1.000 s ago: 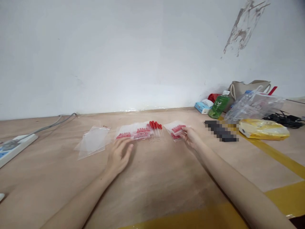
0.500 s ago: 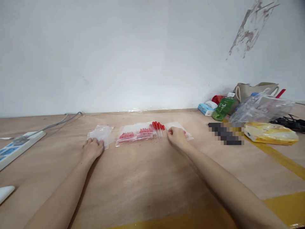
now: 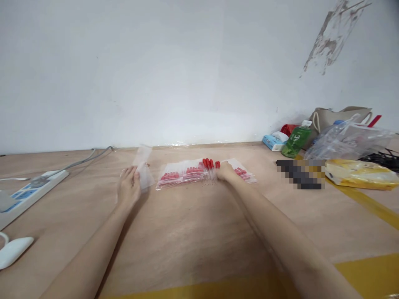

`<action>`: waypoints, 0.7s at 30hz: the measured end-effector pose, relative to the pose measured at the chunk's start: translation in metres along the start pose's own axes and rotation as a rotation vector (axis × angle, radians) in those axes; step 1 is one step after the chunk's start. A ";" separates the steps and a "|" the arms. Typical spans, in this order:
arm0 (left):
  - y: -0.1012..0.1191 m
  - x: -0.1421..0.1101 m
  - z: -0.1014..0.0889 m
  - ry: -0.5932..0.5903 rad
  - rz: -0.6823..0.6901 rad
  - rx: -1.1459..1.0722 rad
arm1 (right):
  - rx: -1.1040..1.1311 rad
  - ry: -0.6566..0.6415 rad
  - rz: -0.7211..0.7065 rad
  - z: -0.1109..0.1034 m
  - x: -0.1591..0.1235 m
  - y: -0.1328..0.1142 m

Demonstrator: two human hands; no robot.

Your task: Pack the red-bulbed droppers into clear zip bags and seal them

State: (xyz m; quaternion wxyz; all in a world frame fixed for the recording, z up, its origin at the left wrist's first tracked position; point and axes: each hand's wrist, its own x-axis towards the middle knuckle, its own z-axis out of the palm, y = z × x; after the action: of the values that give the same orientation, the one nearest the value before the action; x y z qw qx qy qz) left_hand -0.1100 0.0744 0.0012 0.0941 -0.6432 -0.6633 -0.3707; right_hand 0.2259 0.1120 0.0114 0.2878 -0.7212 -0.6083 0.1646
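Observation:
My left hand [image 3: 129,185] is closed on a clear zip bag [image 3: 144,170], which stands raised off the table. Several thin clear droppers [image 3: 209,174] with red bulb tops lie side by side in the middle. At their right end my right hand [image 3: 225,170] has its fingers closed on a dropper [image 3: 217,165]; its fingertips are partly hidden. Left of the loose droppers, flat clear bags [image 3: 170,178] with red-topped droppers inside overlap one another. Another bag [image 3: 241,171] with red tops in it lies just beyond my right hand.
On the left are a power strip [image 3: 37,193] with a grey cable and a white rounded object [image 3: 16,251]. To the right stand a green bottle [image 3: 296,140], a blue tissue pack [image 3: 273,142], a yellow packet [image 3: 361,173], plastic bags [image 3: 347,139] and a blurred-out dark object [image 3: 299,175].
My left hand has lifted a clear bag from the table, where it lay flat under my fingers. My right hand has closed on a dropper, now slightly apart from the others.

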 end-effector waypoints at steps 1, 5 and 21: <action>0.012 -0.004 -0.002 -0.005 0.061 -0.033 | 0.009 0.011 0.010 -0.006 -0.003 0.002; 0.068 -0.035 -0.008 -0.290 0.530 -0.275 | 0.197 0.082 -0.010 -0.029 -0.022 0.020; 0.109 -0.081 0.000 -0.819 0.795 -0.167 | 1.067 0.172 0.122 -0.021 -0.101 0.071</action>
State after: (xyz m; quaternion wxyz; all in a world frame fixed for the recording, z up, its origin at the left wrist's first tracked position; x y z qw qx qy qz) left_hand 0.0028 -0.0005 -0.0071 -0.0896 -0.9394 -0.3213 -0.0787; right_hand 0.2729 0.0030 -0.0270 0.6525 -0.5197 -0.3717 0.4074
